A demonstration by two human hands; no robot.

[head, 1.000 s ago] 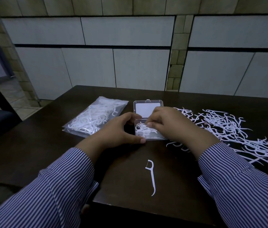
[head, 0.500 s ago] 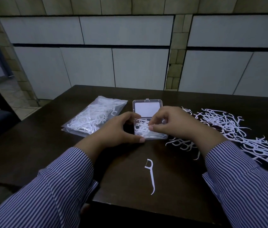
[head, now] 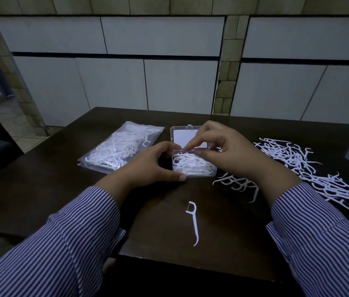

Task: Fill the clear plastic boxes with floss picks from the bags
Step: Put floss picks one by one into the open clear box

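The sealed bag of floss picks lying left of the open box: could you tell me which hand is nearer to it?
Left. The left hand grips the clear box right beside the bag; the right hand is beyond the box.

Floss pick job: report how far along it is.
Done: the open clear box already holds a layer of picks. In hand: the left hand holds the box's left side, and the right hand pinches something thin at its hinge edge. Left: the loose pile on the table, one stray pick near the front edge, the bagged picks, and closing the lid.
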